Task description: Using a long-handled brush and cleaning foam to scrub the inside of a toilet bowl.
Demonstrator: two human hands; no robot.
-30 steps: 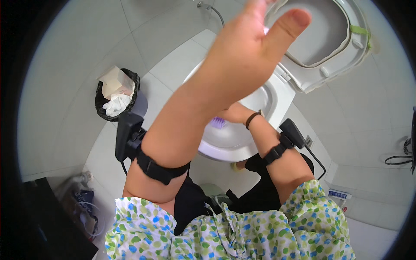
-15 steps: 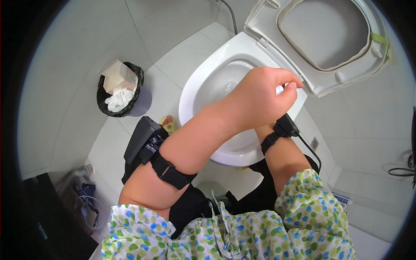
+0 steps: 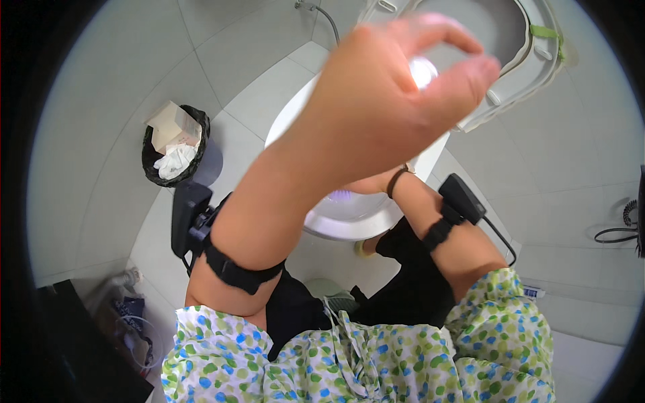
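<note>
My left hand (image 3: 403, 94), raised close to the camera and partly blurred, curls around a white, shiny, round-ended thing (image 3: 422, 72); its full shape is hidden. Below lies the white toilet bowl (image 3: 363, 227), largely covered by my left forearm. My right hand (image 3: 369, 184) is over the near part of the bowl, with a dark band at the wrist and its fingers hidden behind my left forearm. Purple bristles (image 3: 340, 195), like those of a brush, show just beside it. Whether my right hand grips them cannot be seen.
A bin (image 3: 176, 144) lined with a black bag stands on the left, holding a carton and crumpled white tissue. The raised toilet seat and lid (image 3: 537, 80) have a green tab. Pipes (image 3: 127, 279) sit at lower left, and a hose (image 3: 329, 20) hangs behind the toilet.
My left hand has risen toward the camera and upward in the picture, still around the white thing. My right hand and the purple bristles have come partly into sight.
</note>
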